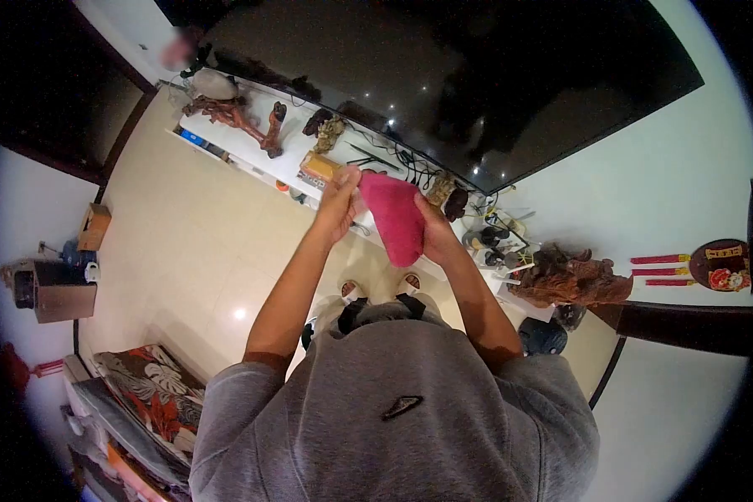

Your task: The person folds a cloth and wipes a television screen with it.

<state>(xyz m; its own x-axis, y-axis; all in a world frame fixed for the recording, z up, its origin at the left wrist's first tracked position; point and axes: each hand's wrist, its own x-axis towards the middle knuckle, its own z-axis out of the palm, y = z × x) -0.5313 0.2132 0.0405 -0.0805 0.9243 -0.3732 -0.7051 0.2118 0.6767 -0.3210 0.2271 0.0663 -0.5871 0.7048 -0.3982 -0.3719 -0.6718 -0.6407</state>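
Note:
A dark pink cloth hangs between my two hands, in front of the white TV cabinet. Its upper left corner is pinched by my left hand, with the fingers closed near the top. On the other side, my right hand grips the cloth's right edge; some of its fingers are hidden behind the fabric. Just beyond my left hand, a yellow-brown box rests on the cabinet.
Along the white cabinet stand a carved wooden piece, cables and a large rootwood carving. A big dark television screen is behind it. A patterned sofa cover lies at lower left.

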